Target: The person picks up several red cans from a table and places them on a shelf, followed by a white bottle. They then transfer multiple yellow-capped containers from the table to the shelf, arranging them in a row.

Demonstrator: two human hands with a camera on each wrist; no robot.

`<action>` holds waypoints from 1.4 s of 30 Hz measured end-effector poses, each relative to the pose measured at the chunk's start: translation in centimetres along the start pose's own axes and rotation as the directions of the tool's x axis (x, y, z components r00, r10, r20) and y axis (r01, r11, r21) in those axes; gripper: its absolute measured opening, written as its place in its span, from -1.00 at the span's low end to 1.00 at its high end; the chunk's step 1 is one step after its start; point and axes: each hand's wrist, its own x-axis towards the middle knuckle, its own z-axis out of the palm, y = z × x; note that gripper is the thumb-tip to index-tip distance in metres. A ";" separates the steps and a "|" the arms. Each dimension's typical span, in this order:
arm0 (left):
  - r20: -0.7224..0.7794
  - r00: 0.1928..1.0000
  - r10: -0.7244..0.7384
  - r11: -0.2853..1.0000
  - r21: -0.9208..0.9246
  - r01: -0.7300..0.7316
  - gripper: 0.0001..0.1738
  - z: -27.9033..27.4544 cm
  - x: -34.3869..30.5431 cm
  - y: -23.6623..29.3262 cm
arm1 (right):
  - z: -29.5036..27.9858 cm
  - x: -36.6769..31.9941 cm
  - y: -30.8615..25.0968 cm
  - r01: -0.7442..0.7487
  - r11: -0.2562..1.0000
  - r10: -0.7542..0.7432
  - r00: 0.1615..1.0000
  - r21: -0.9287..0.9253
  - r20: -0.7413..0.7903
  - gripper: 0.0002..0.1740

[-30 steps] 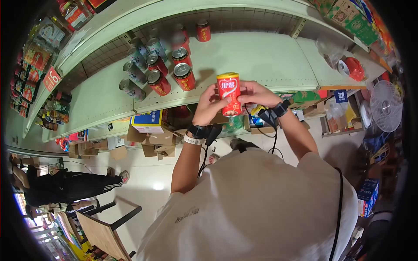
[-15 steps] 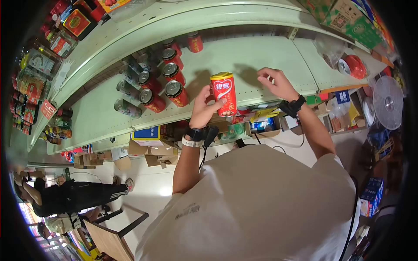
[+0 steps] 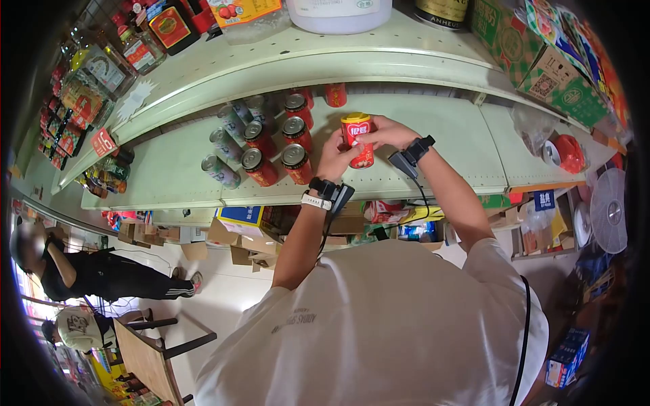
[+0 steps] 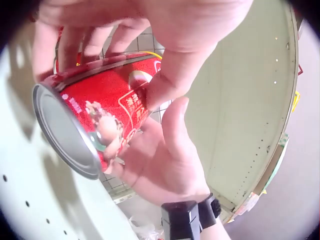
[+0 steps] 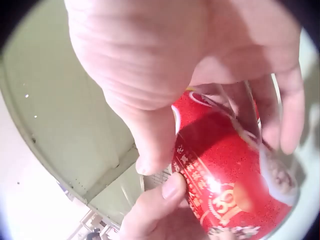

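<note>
A red can with a yellow lid [image 3: 357, 139] is held upright above the shelf's front part in the head view. The left hand [image 3: 333, 160] grips its left side, thumb across the front. On its other side the right hand [image 3: 393, 132] holds it with fingers and thumb. In the left wrist view the can [image 4: 107, 102] shows its metal base, with the left hand [image 4: 175, 30] curled over it and the right hand [image 4: 162, 160] beneath. The right wrist view shows the can [image 5: 225, 160] between the right hand [image 5: 145, 60] and the left thumb [image 5: 155, 205].
Several red cans [image 3: 295, 155] and pale cans [image 3: 221, 171] stand on the shelf [image 3: 433, 177] to the left. A red bag [image 3: 570, 154] lies at the right. The upper shelf [image 3: 271, 57] carries bottles and boxes. Cartons [image 3: 247, 233] sit below; a person [image 3: 115, 274] is at the left.
The right hand left the can and has come back to it. The can has moved over the shelf, and the head view now takes in more of the upper shelf.
</note>
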 end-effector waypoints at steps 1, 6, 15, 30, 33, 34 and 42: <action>-0.025 1.000 -0.009 1.000 -0.009 0.009 -0.31 -0.1 0.4 -0.7 | -0.1 0.5 -0.2 -0.006 1.000 0.006 1.000 -0.017 -0.006 -0.25; -0.108 0.994 0.031 0.998 0.056 -0.025 -0.34 -1.0 3.6 -3.9 | -1.2 2.7 0.2 -0.028 0.999 0.027 0.999 -0.037 -0.018 -0.32; -0.257 0.954 0.154 0.933 0.355 -0.055 -0.22 -1.8 8.0 -5.8 | -1.4 6.8 0.5 0.268 0.962 -0.262 0.960 0.048 -0.099 -0.29; -0.301 0.935 0.187 0.906 0.420 -0.047 -0.12 -2.1 7.6 -6.8 | -1.1 9.9 3.0 0.336 0.934 -0.356 0.902 -0.121 -0.245 -0.14; -0.308 0.930 0.200 0.930 0.358 -0.081 -0.18 -2.1 7.8 -7.8 | -0.7 10.7 4.7 0.339 0.938 -0.344 0.891 -0.069 -0.295 -0.13; -0.309 0.922 0.234 0.929 0.352 -0.118 -0.20 -2.5 8.3 -9.5 | -0.7 11.0 5.6 0.328 0.937 -0.351 0.882 -0.122 -0.314 -0.13; -0.289 0.950 0.117 0.962 0.270 -0.036 -0.17 -3.8 8.2 -11.0 | -0.3 12.0 10.1 0.329 0.938 -0.346 0.849 -0.112 -0.400 -0.34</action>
